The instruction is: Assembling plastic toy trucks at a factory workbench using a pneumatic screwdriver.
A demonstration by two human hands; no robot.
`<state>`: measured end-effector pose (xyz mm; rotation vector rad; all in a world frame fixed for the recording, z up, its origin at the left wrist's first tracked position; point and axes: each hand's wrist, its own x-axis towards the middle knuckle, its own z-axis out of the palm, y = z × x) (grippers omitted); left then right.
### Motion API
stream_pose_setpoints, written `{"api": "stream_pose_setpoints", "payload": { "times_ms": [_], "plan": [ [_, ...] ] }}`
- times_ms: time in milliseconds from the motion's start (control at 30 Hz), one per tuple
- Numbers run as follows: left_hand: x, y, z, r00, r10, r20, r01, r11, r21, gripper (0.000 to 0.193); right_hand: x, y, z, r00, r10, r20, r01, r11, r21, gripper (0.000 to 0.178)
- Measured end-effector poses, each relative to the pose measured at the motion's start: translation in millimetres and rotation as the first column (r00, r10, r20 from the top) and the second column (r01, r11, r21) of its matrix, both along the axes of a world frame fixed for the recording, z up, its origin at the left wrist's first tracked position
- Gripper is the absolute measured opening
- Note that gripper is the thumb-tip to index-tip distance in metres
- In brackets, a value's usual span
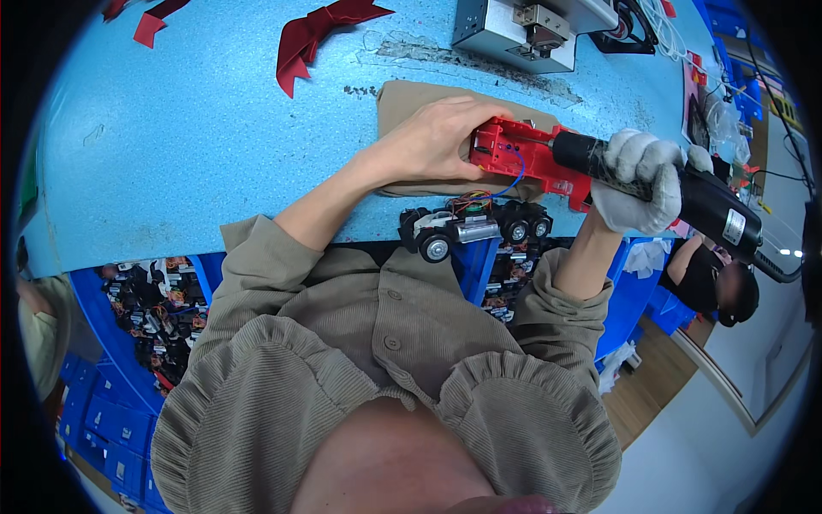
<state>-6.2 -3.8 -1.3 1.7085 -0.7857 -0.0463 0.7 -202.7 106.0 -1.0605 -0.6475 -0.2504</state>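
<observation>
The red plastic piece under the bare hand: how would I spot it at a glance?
Start at the blue worktable, then find the tan cloth. On it lies the red toy shell, pressed down by the left hand; it alone is bright red there, with a blue wire.

A bench (171,128) covered in worn light-blue matting is seen, its surface scuffed near a grey metal box (514,30). Blue bins (128,411) of small dark parts are stacked below its edge. A wooden floor (659,385) and a pale wall (771,343) are visible at the right.
</observation>
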Motion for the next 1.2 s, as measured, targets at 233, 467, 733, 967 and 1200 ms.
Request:
{"api": "stream_pose_setpoints", "payload": {
  "times_ms": [233,467,733,967,1200],
  "plan": [
    [-1.1,-2.0,-1.5,1.000,0.013,0.016,-0.013,1.000,0.001,0.059,-4.7,9.8,2.8,0.988,-0.155,0.023,0.156,0.966,-0.206,0.035],
    [-1.5,0.0,-1.3,1.000,0.014,-0.003,-0.014,1.000,0.018,0.058,-4.2,39.7,0.2,0.984,-0.150,0.099,0.177,0.901,-0.396,0.032],
    [-2.9,-1.4,-0.1,1.000,0.028,-0.004,-0.028,1.000,-0.013,0.059,-25.3,52.4,-3.3,0.940,-0.334,0.075,0.342,0.906,-0.250,0.026],
    [-7.2,1.0,5.0,0.998,0.012,0.065,-0.011,1.000,-0.008,0.061,-54.4,-21.3,76.6,0.523,-0.844,-0.119,0.813,0.535,-0.230,0.009],
    [-4.2,-5.7,16.1,1.000,-0.017,0.026,0.016,0.998,0.057,0.064,-51.6,-85.1,-81.3,0.543,-0.831,-0.121,0.181,0.257,-0.949,0.042]
  ]
}}
